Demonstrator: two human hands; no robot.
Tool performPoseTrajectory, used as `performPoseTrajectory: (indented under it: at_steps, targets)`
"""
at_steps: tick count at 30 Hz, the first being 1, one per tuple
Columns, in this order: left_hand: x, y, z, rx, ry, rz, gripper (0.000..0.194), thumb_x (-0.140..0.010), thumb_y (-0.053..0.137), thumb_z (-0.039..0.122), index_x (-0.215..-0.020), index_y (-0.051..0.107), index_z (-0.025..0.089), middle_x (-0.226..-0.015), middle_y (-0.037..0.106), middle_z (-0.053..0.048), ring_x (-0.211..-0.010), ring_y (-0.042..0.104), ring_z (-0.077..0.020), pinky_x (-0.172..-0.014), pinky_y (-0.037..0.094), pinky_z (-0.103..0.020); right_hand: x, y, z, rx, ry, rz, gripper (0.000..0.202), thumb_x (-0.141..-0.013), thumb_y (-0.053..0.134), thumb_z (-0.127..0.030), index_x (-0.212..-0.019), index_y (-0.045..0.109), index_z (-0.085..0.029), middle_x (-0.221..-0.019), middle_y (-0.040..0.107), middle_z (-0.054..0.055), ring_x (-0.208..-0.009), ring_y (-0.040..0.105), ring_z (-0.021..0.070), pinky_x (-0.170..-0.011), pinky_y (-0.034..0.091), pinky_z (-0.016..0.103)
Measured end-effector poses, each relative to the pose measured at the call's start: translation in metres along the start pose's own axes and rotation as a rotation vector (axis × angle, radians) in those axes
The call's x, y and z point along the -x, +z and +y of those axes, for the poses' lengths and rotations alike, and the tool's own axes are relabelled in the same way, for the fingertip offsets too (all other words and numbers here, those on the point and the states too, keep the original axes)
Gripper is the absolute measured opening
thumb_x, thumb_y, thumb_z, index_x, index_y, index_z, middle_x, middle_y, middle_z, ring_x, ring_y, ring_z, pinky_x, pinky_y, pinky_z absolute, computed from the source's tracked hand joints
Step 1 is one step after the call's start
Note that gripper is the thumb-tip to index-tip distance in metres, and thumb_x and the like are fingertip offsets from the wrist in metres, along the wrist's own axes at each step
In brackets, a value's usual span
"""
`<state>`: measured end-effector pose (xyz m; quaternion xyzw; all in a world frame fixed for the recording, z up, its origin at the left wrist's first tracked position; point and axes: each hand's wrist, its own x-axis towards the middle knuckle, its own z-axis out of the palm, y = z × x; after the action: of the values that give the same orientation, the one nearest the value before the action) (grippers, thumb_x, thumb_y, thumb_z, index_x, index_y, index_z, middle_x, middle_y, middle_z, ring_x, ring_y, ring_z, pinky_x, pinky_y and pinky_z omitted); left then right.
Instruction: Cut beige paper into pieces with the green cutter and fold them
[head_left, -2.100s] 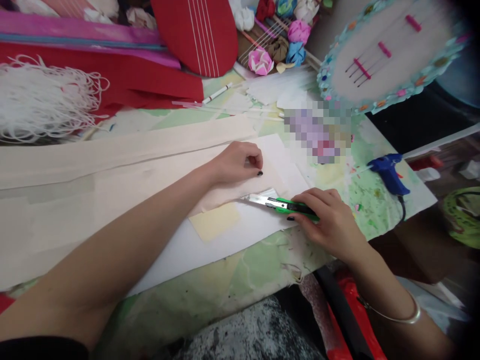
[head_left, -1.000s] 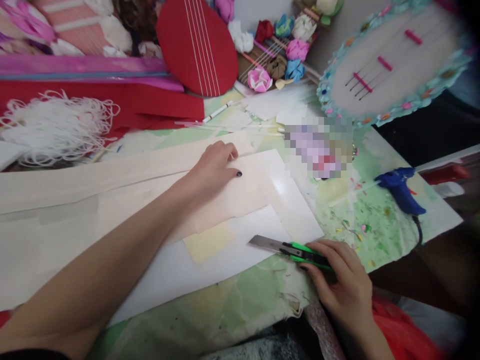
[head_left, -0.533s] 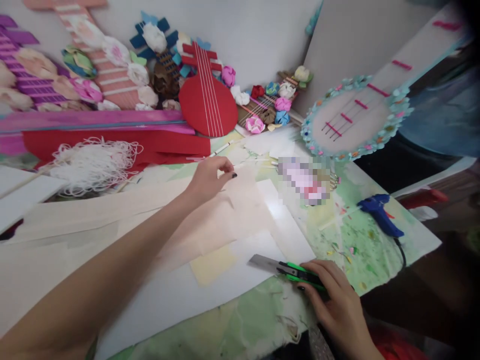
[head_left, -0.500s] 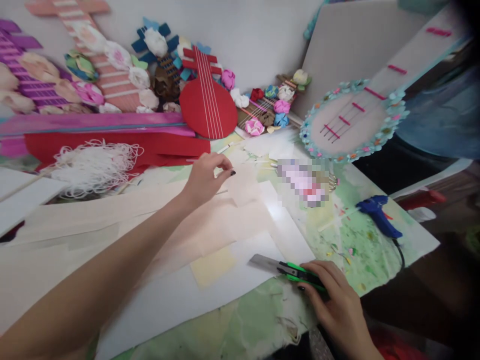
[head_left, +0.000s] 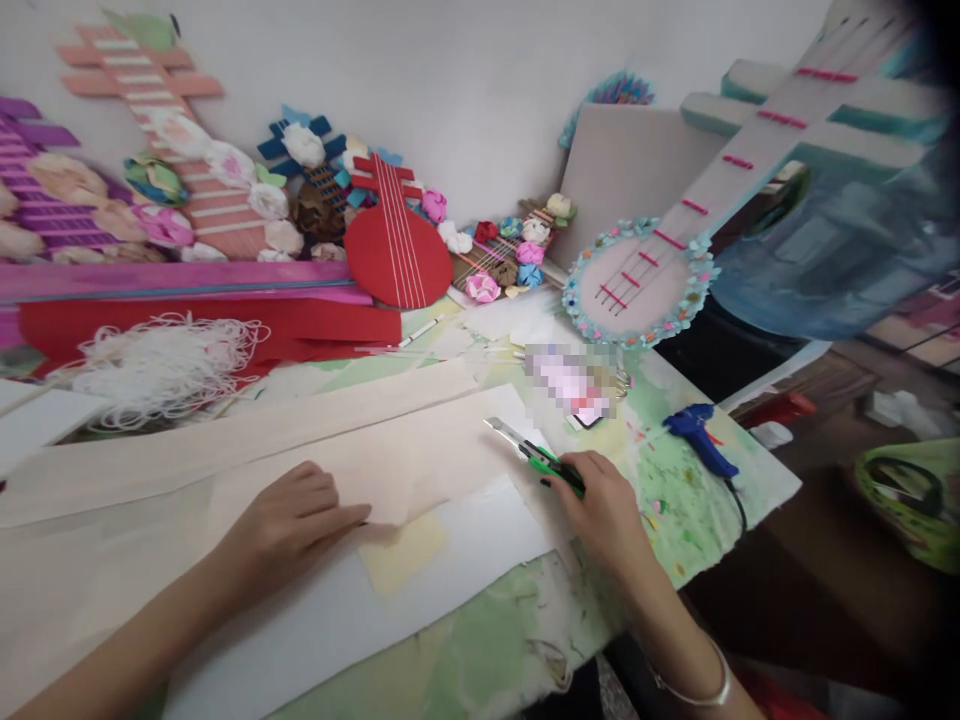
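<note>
From the head view, the right hand grasps a utility knife over the right end of the cream sheet, its long axis slanting, blade pointing forward and left. The left hand, forefinger extended, touches the sheet's near edge, though whether it pinches I cannot tell; the sheet runs lengthwise left to right.

Phone beyond knife: pixelated, screen unreadable. Purple lute, far left: cut off by edge. Utility knife: handle end hidden in right hand.
</note>
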<state>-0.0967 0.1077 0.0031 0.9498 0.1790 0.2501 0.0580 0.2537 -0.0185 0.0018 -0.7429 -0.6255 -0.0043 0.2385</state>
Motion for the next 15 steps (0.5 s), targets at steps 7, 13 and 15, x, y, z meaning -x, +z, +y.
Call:
performPoseTrajectory:
  at_steps: [7, 13, 15]
  targets:
    - [0.032, -0.013, 0.007, 0.105, -0.232, -0.173, 0.014, -0.088, 0.057, 0.027, -0.084, 0.07, 0.029, -0.063, 0.062, 0.001, -0.062, 0.057, -0.0151, -0.063, 0.04, -0.026, -0.056, -0.002, 0.012, 0.025, -0.146, -0.216, 0.009, -0.083, 0.062, -0.026, -0.082, 0.067, -0.019, -0.075, 0.068, 0.002, -0.068, 0.062, 0.0166, -0.063, 0.046, 0.027]
    - [0.012, -0.026, 0.016, 0.147, -0.765, -0.074, 0.026, -0.084, 0.058, 0.046, -0.085, 0.067, 0.022, -0.077, 0.069, -0.001, -0.067, 0.061, -0.017, -0.064, 0.043, -0.027, -0.138, -0.027, 0.086, 0.168, 0.057, -0.094, 0.022, -0.093, 0.048, -0.021, -0.095, 0.068, -0.011, -0.093, 0.068, 0.014, -0.088, 0.064, 0.0257, -0.079, 0.047, 0.041]
    - [-0.003, -0.025, 0.013, 0.08, -0.942, -0.134, 0.03, -0.081, 0.058, 0.049, -0.081, 0.06, 0.019, -0.077, 0.067, -0.004, -0.069, 0.061, -0.0201, -0.063, 0.042, -0.029, -0.158, -0.027, 0.113, 0.207, 0.125, -0.143, 0.026, -0.096, 0.049, -0.029, -0.107, 0.064, -0.011, -0.107, 0.065, 0.012, -0.098, 0.063, 0.0242, -0.084, 0.05, 0.042]
